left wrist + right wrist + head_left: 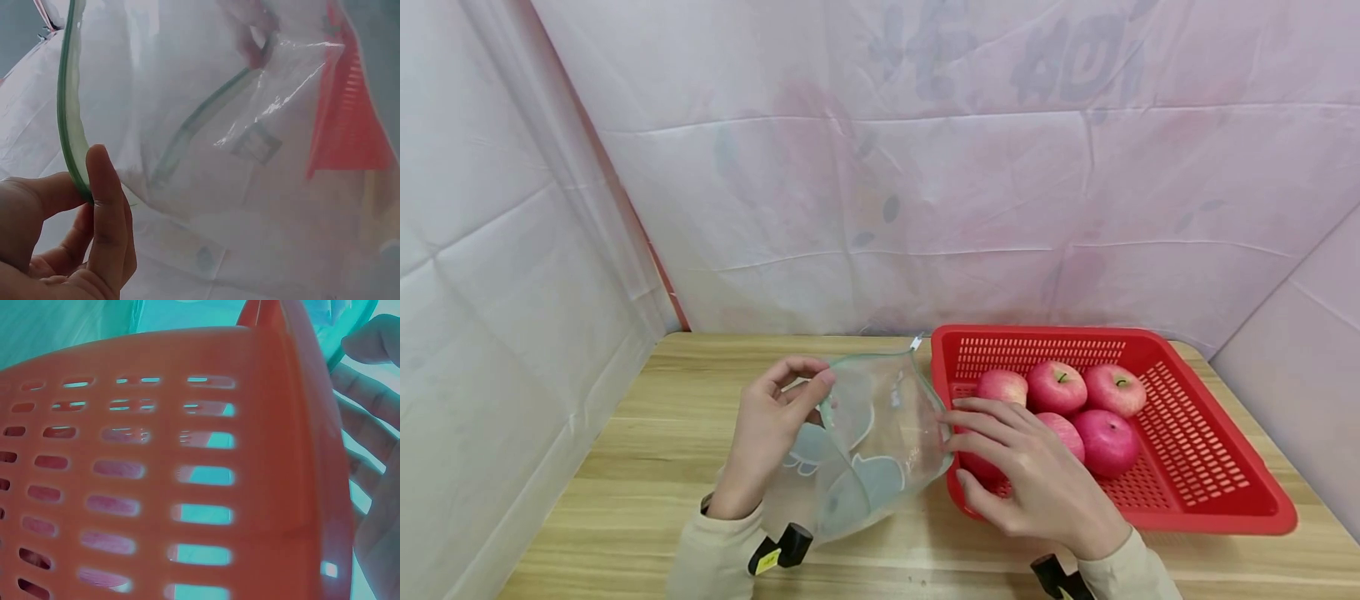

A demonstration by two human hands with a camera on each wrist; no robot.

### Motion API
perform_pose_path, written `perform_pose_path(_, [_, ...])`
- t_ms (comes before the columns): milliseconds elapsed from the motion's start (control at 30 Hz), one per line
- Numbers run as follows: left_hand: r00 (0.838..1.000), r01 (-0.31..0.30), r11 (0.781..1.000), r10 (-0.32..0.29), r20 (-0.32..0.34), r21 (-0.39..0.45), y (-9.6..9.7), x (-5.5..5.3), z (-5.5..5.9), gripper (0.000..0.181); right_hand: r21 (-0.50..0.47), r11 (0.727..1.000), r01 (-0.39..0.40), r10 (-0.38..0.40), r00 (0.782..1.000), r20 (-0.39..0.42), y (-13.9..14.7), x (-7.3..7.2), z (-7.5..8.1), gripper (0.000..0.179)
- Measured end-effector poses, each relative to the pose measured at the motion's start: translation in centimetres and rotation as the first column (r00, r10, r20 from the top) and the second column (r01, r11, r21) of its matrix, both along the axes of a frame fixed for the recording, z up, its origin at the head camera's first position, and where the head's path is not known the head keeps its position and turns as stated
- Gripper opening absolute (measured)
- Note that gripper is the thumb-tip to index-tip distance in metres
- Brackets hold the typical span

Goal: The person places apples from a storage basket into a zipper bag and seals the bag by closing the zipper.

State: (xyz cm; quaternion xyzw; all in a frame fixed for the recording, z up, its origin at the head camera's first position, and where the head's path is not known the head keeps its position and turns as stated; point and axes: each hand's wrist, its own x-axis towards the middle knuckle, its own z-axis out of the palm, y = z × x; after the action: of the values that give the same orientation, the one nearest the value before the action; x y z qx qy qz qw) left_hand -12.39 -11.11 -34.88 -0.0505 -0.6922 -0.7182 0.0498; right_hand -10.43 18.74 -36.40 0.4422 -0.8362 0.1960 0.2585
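A clear zip bag (887,400) with a green-edged mouth and pale blue printed shapes lies between the hands, its mouth spread apart. My left hand (771,425) pinches the left side of the mouth between thumb and fingers; in the left wrist view the green zip strip (64,106) rises from that pinch. My right hand (1030,458) has its fingers stretched out, fingertips at the right side of the mouth, thumb held apart. It reaches over the near left rim of a red basket (1213,417), where several red apples (1057,387) sit, some partly hidden by this hand.
The basket stands at the right of the wooden table (625,467). A white zip slider (916,342) sits at the bag's far corner, close to the basket. Pale cloth sheets (880,183) hang behind the table and along both sides.
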Motion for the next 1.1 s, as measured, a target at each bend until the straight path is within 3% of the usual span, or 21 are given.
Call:
perform_pose_path(467, [0.979, -0.119, 0.985, 0.137, -0.147, 0.126, -0.8, 0.1, 0.4, 0.019, 0.060, 0.995, 0.079, -0.083, 0.994, 0.076, 0.5, 0.0, 0.0, 0.016])
perform_pose_path(900, [0.977, -0.117, 0.973, 0.148, -0.151, 0.199, -1.4, 0.1, 0.7, 0.018, 0.077, 0.989, 0.125, -0.131, 0.988, 0.078, 1.0, -0.3, -0.1, 0.022])
perform_pose_path(1100, [0.970, -0.176, 0.956, 0.209, -0.121, 0.235, -2.0, 0.1, 1.0, 0.016, 0.042, 0.998, 0.048, -0.050, 0.998, 0.045, 0.4, -0.3, -0.5, 0.030])
